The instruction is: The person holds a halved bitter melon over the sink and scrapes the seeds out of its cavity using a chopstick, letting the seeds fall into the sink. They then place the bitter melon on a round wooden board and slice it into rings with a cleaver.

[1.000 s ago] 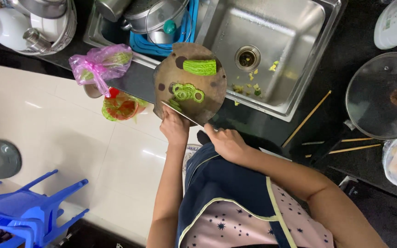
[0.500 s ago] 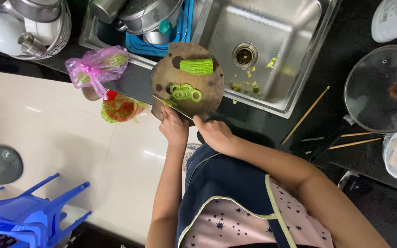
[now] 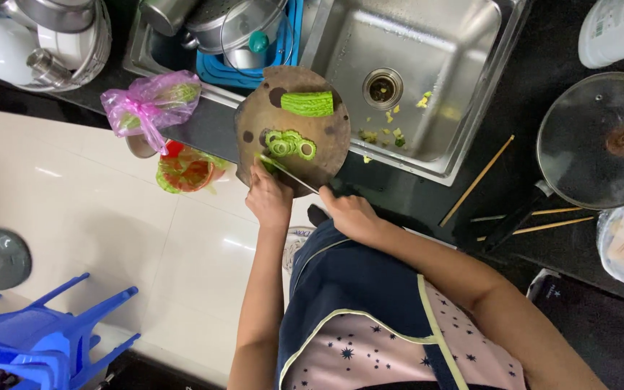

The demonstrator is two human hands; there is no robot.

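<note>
A round wooden chopping board lies on the dark counter beside the sink. On its far side rests a green bitter gourd half. Several green slices are piled near the middle. My left hand presses a piece of gourd down at the board's near edge. My right hand grips the handle of a knife, whose blade lies across the board by my left fingers.
A steel sink with green scraps is beyond the board. Pots sit in a blue rack. A pink bag and a red-green bag hang left. A lidded pan, chopsticks and a blue stool are around.
The view has shifted slightly. My hands stay at the board's near edge, and the knife blade has moved a little along the gourd piece.
</note>
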